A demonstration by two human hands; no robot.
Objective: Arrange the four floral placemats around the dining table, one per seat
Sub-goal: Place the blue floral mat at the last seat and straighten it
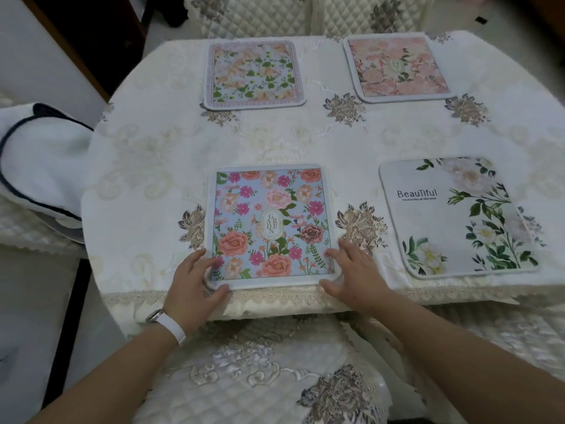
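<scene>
Four floral placemats lie on the cream tablecloth. The blue "Garden" placemat sits at the near left, close to the table's front edge. My left hand holds its near left corner, thumb under the edge. My right hand holds its near right corner the same way. A white "Beautiful" placemat lies at the near right. At the far left is a pale placemat with orange flowers. A pink placemat lies at the far right.
A quilted chair seat stands right below me at the table's front edge. Two quilted chair backs rise behind the far side. A white cushion with dark piping rests on a seat to the left.
</scene>
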